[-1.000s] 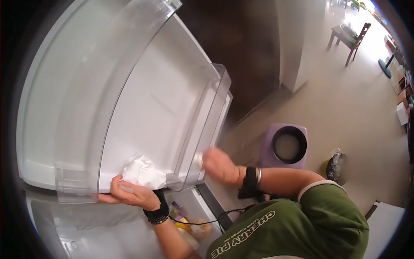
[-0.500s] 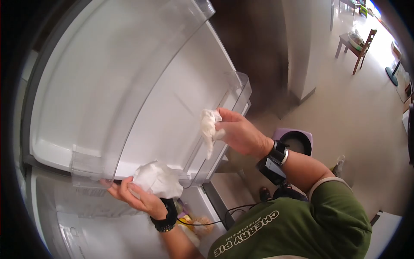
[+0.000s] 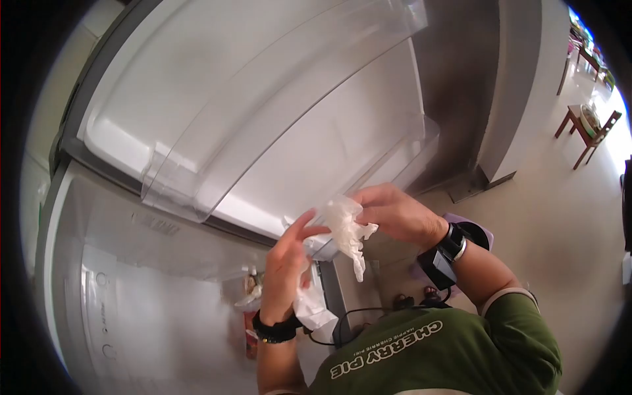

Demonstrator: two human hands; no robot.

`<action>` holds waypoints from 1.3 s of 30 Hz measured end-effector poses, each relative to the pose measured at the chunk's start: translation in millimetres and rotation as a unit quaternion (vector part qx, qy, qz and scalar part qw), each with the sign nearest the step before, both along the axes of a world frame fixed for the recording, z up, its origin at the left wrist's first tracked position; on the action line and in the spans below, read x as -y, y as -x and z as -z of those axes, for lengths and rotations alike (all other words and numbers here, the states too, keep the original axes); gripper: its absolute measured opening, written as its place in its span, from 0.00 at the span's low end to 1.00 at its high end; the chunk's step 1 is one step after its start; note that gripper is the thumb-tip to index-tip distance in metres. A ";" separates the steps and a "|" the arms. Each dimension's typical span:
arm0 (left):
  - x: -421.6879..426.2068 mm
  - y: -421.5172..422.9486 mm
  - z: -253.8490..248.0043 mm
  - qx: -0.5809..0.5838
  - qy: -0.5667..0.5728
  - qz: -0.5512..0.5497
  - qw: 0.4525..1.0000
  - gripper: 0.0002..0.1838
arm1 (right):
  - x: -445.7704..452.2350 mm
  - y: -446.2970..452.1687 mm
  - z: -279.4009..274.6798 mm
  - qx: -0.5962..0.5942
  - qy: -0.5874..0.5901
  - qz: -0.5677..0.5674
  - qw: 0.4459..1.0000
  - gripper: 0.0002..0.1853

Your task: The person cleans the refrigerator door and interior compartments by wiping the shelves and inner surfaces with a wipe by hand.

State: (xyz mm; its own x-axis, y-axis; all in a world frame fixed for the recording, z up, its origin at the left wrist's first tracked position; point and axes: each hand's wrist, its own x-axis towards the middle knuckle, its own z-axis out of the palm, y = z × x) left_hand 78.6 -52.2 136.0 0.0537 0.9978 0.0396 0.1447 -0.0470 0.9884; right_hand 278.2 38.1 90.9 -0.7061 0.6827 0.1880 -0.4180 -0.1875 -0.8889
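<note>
My right hand [image 3: 398, 214] pinches a crumpled, thin white tissue [image 3: 347, 230] that hangs down from its fingers. Just left of it is my left hand [image 3: 286, 266], its index finger stretched toward the hanging tissue. Between the palm and lower fingers of that hand sits another white tissue [image 3: 315, 313], drooping beside the wrist. Both hands are in front of the open fridge door [image 3: 316, 151], below its clear shelf guard [image 3: 263, 155]. Slight blur covers the left fingertips.
The fridge interior [image 3: 171, 309] lies at the lower left, with some packed food [image 3: 251, 289] inside. A purple stool [image 3: 451, 219] bearing a dark pot [image 3: 475, 235] stands behind my right wrist. Black cables run by my shirt. A wooden chair [image 3: 588, 131] is at the far right.
My left hand has left the door's edge and risen beside my right hand, with its tissue now lower in the palm. The view has turned, showing more of the fridge interior.
</note>
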 end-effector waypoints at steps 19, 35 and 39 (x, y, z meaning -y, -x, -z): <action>-0.8 -24.4 19.8 -0.087 -0.039 -0.105 0.990 0.12 | 11.2 10.8 11.4 -0.032 -0.061 0.163 0.984 0.05; -10.9 -22.7 8.1 -0.067 0.016 -0.172 0.983 0.11 | 15.7 7.7 4.2 0.147 -0.262 0.469 0.830 0.09; -23.7 -40.4 -3.6 -0.136 -0.077 -0.190 0.969 0.10 | 33.0 12.8 14.3 0.039 -0.189 0.352 0.916 0.13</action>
